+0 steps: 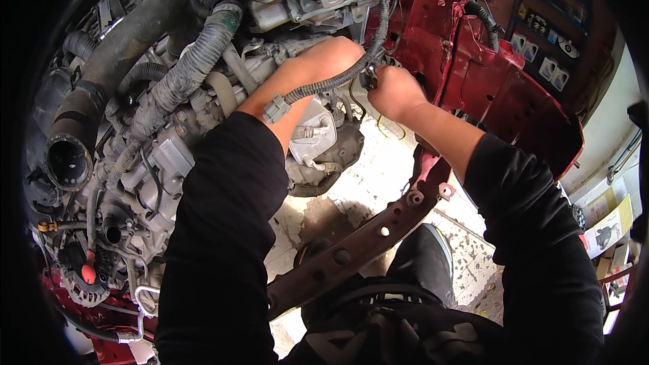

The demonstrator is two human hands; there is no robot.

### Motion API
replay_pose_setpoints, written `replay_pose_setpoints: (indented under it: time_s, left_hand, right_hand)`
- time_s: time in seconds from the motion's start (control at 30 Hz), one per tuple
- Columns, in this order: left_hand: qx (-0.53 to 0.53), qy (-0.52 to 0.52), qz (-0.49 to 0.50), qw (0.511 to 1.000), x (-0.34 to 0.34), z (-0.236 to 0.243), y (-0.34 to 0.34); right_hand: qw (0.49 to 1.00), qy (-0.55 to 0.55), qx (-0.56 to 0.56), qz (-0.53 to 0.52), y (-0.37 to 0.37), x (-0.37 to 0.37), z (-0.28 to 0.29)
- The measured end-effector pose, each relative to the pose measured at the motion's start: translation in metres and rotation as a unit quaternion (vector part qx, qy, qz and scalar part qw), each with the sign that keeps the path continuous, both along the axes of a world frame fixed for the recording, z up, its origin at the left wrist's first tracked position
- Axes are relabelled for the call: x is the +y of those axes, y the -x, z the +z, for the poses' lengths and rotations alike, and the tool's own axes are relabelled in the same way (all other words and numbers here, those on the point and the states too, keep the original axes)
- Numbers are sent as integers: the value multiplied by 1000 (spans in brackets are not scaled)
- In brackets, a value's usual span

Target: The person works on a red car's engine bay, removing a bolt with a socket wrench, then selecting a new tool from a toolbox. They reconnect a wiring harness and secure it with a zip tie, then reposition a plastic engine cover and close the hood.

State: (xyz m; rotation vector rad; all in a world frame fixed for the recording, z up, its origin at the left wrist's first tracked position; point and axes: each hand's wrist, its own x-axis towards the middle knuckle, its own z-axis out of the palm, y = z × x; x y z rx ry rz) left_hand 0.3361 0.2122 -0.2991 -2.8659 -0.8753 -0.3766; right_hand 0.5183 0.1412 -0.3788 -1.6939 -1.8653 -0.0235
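Observation:
My left hand [331, 56] reaches into the engine bay beside the gearbox, its fingers hidden at the far side. Across my left wrist runs a grey corrugated wiring conduit [338, 81], ending in a loose grey connector plug [276, 109]. To the right, my right hand [397, 92] is closed in a fist near the red inner body panel [466, 61]. A small dark and metallic part [369, 76] shows at its fingertips, too little of it to name. Both hands are close together, with the conduit passing between them.
The engine [169, 155] with thick hoses [203, 47] fills the left. A dark red crossmember [338, 255] curves in front of my legs, above a stained pale floor [466, 257]. Shelves with bottles [551, 51] stand at the far right. An oil cooler-like metal block [314, 128] sits below my left wrist.

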Motion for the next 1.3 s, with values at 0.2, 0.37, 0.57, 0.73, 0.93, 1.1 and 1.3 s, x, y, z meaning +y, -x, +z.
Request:
replay_pose_setpoints:
  time_s: [0.2,0.37,0.57,0.73,0.93,1.1,1.3]
  left_hand:
    - [-52,16,-21,998,1,-4,3]
    - [-30,11,-25,999,1,-1,3]
    - [-13,61,-2,998,18,1,2]
    - [-115,252,35,960,28,7,-7]
    - [-106,227,79,965,11,10,-13]
    - [-49,118,149,981,4,13,-34]
    - [-133,297,216,921,-4,19,-30]
  right_hand:
    - [998,-29,56,10,4,4,-14]
    - [999,15,29,27,1,4,-4]
    - [998,34,-9,54,-8,15,3]
    - [994,64,29,81,3,-4,1]
    - [986,102,75,109,9,-54,-10]
    - [982,80,98,139,4,-90,-2]
    - [971,87,124,186,13,-161,13]
